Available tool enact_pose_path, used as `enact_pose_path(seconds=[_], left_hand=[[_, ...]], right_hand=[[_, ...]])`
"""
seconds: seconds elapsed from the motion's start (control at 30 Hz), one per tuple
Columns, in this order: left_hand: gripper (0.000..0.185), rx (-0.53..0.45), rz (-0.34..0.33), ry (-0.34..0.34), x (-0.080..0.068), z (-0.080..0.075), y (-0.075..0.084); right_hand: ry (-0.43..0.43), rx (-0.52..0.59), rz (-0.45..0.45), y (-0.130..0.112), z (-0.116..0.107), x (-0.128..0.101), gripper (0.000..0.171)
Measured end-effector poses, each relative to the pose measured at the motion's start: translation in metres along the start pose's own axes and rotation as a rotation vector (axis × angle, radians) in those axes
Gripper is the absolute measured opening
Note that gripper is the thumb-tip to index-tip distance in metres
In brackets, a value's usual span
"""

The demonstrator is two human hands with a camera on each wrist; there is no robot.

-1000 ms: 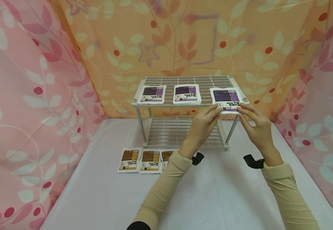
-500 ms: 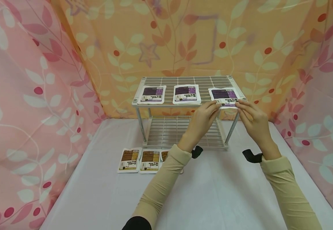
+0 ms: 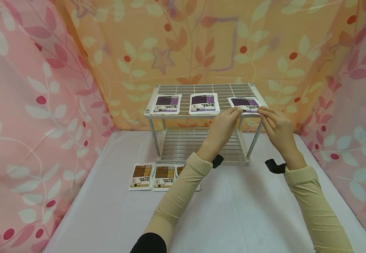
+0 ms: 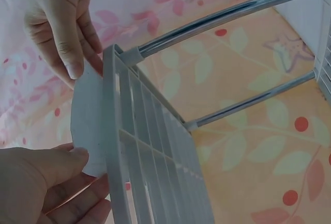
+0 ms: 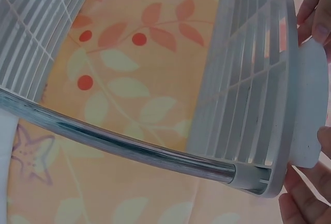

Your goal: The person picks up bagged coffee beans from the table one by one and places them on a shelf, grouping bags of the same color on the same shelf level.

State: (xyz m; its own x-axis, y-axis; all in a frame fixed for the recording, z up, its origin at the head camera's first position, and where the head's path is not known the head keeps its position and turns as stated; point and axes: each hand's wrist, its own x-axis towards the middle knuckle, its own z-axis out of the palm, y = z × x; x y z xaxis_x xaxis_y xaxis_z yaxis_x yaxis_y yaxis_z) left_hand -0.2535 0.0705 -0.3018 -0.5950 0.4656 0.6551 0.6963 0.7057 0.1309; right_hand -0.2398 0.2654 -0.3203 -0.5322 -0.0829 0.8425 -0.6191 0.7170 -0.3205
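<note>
Just right of the frame's centre, both hands meet at the near right corner of the wire rack [image 3: 201, 88], each pinching the front edge of a purple packet [image 3: 245, 103] that lies on the top shelf and overhangs its rim. The left hand [image 3: 223, 124] grips the packet's left corner between thumb and fingertips; the right hand [image 3: 275, 127] pinches the right corner the same way. Two more purple packets [image 3: 167, 104] lie flat further left on that shelf. On the white desk [image 3: 233, 211], at lower left of the rack, sits a row of brown packets [image 3: 141, 175], partly hidden by the left sleeve [image 3: 179, 200].
</note>
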Motion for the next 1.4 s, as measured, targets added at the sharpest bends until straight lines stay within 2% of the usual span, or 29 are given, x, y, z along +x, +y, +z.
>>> enact_pose_path(seconds=[0.23, 0.57, 1.13, 1.4], left_hand=[[0.028, 0.098, -0.005, -0.01, 0.008, 0.004, -0.005], [0.031, 0.162, -0.016, -0.06, 0.016, 0.003, -0.006], [0.026, 0.196, -0.071, -0.179, 0.025, -0.001, -0.002], [0.026, 0.169, -0.079, -0.176, 0.023, -0.002, 0.0]], right_hand=[[-0.029, -0.025, 0.006, 0.001, 0.001, 0.006, 0.02], [-0.037, -0.066, -0.016, 0.009, 0.005, 0.014, 0.02], [-0.086, -0.065, 0.026, 0.016, 0.005, 0.017, 0.02], [-0.07, -0.061, 0.025, 0.018, 0.005, 0.012, 0.019]])
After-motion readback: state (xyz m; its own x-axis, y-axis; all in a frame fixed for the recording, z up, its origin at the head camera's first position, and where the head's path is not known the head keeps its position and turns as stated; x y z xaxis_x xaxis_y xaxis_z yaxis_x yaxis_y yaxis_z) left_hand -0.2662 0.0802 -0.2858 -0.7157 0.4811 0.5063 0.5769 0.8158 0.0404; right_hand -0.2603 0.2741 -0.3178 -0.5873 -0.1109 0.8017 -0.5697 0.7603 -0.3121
